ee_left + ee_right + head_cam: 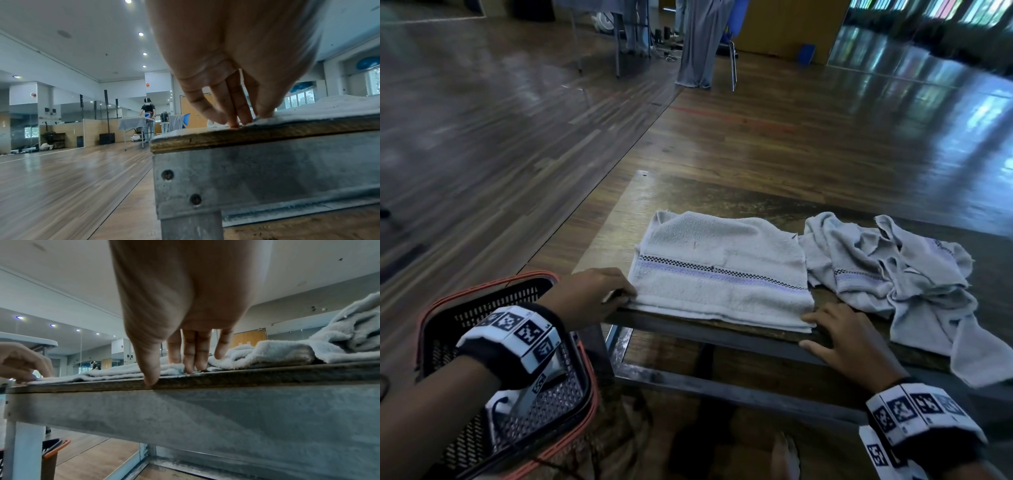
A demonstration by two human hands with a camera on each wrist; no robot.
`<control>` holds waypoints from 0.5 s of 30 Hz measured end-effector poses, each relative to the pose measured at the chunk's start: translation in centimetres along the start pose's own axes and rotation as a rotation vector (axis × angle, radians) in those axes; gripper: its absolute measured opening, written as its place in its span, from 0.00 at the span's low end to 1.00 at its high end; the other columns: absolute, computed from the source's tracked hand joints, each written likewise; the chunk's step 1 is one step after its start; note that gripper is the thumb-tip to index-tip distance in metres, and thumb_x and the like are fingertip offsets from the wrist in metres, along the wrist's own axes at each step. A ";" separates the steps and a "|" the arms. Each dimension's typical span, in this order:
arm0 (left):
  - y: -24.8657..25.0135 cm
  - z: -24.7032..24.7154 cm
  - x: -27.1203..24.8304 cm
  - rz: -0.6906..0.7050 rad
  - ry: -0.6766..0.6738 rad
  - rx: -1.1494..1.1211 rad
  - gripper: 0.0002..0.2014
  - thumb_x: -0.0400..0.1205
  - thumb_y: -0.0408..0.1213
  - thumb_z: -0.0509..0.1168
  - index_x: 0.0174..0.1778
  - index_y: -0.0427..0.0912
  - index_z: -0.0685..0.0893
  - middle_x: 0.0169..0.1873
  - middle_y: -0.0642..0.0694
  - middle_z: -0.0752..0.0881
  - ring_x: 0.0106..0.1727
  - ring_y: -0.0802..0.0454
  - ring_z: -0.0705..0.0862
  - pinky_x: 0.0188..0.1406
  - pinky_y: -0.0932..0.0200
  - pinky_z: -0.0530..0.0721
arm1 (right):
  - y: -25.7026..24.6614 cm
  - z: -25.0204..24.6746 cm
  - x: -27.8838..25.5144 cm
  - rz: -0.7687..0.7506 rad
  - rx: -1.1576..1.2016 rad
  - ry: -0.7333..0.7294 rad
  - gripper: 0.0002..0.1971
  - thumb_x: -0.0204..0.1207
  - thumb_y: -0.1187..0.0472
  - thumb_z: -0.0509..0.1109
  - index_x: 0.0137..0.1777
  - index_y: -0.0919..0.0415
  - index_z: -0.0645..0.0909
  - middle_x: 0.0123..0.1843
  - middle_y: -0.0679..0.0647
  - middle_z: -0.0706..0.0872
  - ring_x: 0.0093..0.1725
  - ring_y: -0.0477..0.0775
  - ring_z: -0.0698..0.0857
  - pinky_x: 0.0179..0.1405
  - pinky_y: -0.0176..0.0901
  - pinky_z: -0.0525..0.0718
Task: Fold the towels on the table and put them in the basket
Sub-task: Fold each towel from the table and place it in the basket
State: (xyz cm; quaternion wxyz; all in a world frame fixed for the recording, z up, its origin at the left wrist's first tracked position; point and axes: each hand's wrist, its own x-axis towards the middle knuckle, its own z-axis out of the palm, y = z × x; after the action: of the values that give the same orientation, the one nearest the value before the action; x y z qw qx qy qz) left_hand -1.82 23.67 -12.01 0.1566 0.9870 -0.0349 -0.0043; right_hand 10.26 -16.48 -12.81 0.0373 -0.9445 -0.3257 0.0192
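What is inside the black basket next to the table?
Inside the basket, a white cloth, apparently a towel, lies on the perforated floor. The left hand and its wrist band cover the middle of the basket, so anything beneath them is hidden.

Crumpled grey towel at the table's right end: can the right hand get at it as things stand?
Probably yes. The right hand rests at the near table edge beside the crumpled grey towel, with nothing between them.

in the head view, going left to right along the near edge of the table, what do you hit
basket → left hand → folded towel → right hand → crumpled towel
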 end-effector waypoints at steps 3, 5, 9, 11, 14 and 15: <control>0.3 0.1 -0.1 -0.012 0.021 0.084 0.09 0.83 0.43 0.60 0.56 0.53 0.84 0.53 0.59 0.84 0.49 0.58 0.82 0.47 0.56 0.83 | -0.2 -0.1 -0.1 -0.001 0.012 -0.006 0.20 0.73 0.46 0.70 0.64 0.49 0.79 0.60 0.45 0.81 0.61 0.45 0.76 0.63 0.43 0.74; 0.4 0.0 -0.5 0.005 0.106 0.075 0.09 0.83 0.41 0.61 0.55 0.51 0.84 0.52 0.56 0.85 0.45 0.54 0.84 0.42 0.55 0.83 | -0.3 -0.1 -0.1 -0.002 0.020 -0.005 0.19 0.73 0.47 0.71 0.63 0.49 0.80 0.58 0.45 0.81 0.60 0.45 0.77 0.62 0.43 0.75; 0.5 -0.2 -1.4 0.173 0.283 0.092 0.10 0.81 0.42 0.60 0.47 0.46 0.86 0.44 0.53 0.87 0.36 0.54 0.85 0.31 0.59 0.83 | -0.2 -0.2 -0.3 -0.017 0.057 0.018 0.18 0.72 0.50 0.73 0.61 0.51 0.83 0.54 0.47 0.83 0.56 0.46 0.79 0.56 0.44 0.76; 0.5 0.1 -1.8 0.213 0.242 0.119 0.15 0.80 0.45 0.54 0.46 0.47 0.86 0.44 0.53 0.87 0.40 0.55 0.85 0.35 0.58 0.84 | -0.1 -0.3 -0.3 -0.018 0.071 0.026 0.18 0.71 0.50 0.74 0.61 0.51 0.83 0.53 0.46 0.83 0.55 0.46 0.79 0.53 0.41 0.75; 0.2 1.0 -2.1 0.209 0.186 0.169 0.16 0.80 0.45 0.51 0.49 0.50 0.85 0.46 0.56 0.87 0.44 0.56 0.86 0.43 0.56 0.84 | -0.1 0.0 -0.4 -0.011 0.066 0.021 0.19 0.71 0.48 0.74 0.61 0.50 0.82 0.55 0.45 0.82 0.57 0.45 0.78 0.54 0.38 0.72; 0.0 1.2 -2.1 0.217 0.185 0.175 0.15 0.79 0.46 0.53 0.49 0.50 0.85 0.46 0.56 0.87 0.43 0.56 0.86 0.42 0.57 0.83 | -0.1 0.1 -0.4 -0.010 0.061 0.022 0.19 0.71 0.47 0.74 0.61 0.49 0.82 0.55 0.45 0.82 0.58 0.45 0.78 0.55 0.37 0.71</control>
State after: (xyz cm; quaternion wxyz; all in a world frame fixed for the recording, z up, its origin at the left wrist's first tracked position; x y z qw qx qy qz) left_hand -3.97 23.46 -13.12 0.0723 0.9835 -0.1269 0.1068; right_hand 9.87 -16.62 -12.92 0.0697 -0.9415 -0.3291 0.0187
